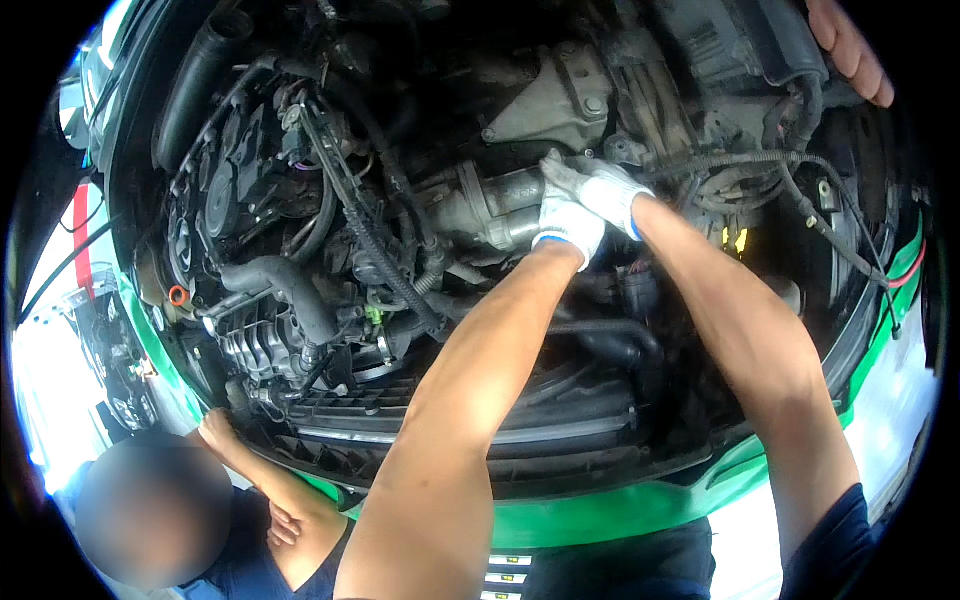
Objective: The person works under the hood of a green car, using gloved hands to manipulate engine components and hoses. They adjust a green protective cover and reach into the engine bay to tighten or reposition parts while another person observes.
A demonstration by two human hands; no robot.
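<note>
Deep in the engine bay, both my hands meet in white knit gloves at the end of a grey metal cylindrical housing. My left hand is lower, its fingers mostly hidden under the other glove. Over it lies my right hand, its fingers bent together toward the housing; whatever is in them stays out of sight. Just above the gloves is a cast metal bracket with bolts. A ribbed black cable sleeve runs off to the right from beside my right hand.
Hoses and an engine block fill the left side. A black crossbar and green body edge lie in front. At lower left a person leans on the edge; another person's hand rests at upper right.
</note>
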